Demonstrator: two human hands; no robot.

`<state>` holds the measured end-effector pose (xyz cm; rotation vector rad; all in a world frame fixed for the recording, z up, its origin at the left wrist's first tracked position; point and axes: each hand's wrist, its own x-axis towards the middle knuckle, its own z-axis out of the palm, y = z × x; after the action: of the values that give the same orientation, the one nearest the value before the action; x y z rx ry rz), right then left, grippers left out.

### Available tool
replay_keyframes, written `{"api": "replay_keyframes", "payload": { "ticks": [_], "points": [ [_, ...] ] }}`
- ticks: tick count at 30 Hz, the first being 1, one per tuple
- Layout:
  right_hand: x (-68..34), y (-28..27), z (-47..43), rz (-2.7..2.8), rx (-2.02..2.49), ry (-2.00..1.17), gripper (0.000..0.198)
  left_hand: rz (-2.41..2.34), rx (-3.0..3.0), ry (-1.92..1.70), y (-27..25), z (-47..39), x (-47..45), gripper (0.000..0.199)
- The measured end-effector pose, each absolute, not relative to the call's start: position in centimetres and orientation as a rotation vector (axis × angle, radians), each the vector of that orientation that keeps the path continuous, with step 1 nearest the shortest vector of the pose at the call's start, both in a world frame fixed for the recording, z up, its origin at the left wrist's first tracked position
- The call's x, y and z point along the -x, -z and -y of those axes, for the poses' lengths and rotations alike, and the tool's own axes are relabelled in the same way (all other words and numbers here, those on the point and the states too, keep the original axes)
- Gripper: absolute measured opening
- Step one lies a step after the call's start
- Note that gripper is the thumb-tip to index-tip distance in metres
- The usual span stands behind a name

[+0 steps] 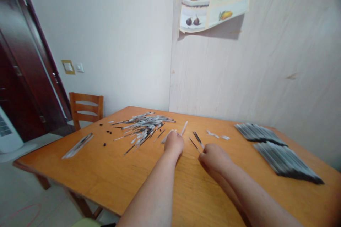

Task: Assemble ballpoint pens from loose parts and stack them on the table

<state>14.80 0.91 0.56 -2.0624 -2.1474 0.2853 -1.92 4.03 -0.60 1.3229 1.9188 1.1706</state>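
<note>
My left hand is closed at the middle of the table, fingers curled down and partly hidden. A whitish translucent pen barrel sticks out beyond its fingers, and another pale piece shows at its left side. Just to the right, my right hand is closed around several thin pen refills, whose dark ends point away from me to the upper left. A loose pile of pen barrels and refills lies left of my left hand.
Rows of pens with dark ends lie at the right, with another row behind. Small clear pieces are beyond my right hand. A few clear barrels and small black parts lie left. A wooden chair stands behind the table.
</note>
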Motion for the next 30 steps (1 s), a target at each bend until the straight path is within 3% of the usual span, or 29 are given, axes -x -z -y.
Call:
{"api": "replay_keyframes", "payload": {
  "ticks": [4, 9, 30],
  "points": [
    [-15.0, -0.7, -1.2, 2.109, 2.020, -0.262, 0.024, -1.705, -1.166, -1.184, 0.9, -4.0, 0.7, 0.022],
    [-14.6, -0.7, -0.9, 2.108, 1.982, -0.234, 0.025, -1.492, -0.979, -1.195, 0.8, -3.8, 0.0, 0.018],
    [-14.4, -0.2, -2.1, 2.073, 2.048, -0.175, 0.028, -1.364, -0.761, -1.253, 0.1, -3.7, -0.3, 0.013]
  ]
}}
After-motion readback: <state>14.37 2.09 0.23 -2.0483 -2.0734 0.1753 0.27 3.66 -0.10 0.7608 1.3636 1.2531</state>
